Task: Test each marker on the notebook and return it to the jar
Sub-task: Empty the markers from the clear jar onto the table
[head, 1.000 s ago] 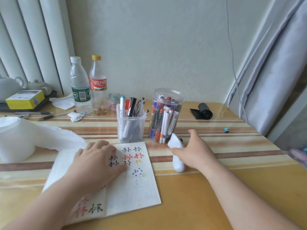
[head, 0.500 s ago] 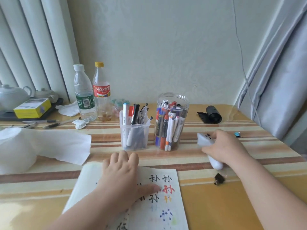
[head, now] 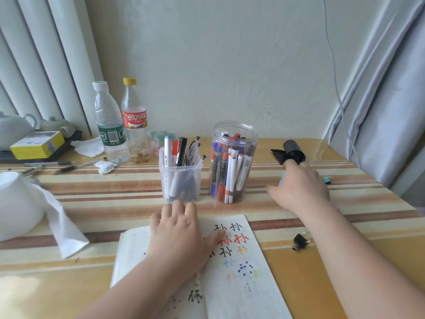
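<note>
The clear round jar [head: 234, 128] stands mid-table with several markers [head: 227, 178] upright inside. In front of it lies the open notebook [head: 241, 284], covered with black, red, orange and blue test marks. My left hand [head: 177, 236] lies flat on the notebook's left page, fingers spread, holding nothing. My right hand [head: 301, 187] is palm down on the table to the right of the jar. It covers a white object, of which only a blurred edge [head: 281, 178] shows at the hand's left side.
A square clear cup [head: 181, 180] of pens stands left of the jar. Two bottles [head: 110, 125] stand behind it. A tissue roll [head: 16, 203] and yellow box [head: 36, 145] sit at the left. A black roll [head: 292, 151], blue clip [head: 326, 180] and small black clip [head: 300, 241] lie on the right.
My right hand has carried the white object from beside the notebook to the right and further back. A small black clip now shows where it was. My left hand stayed on the notebook.
</note>
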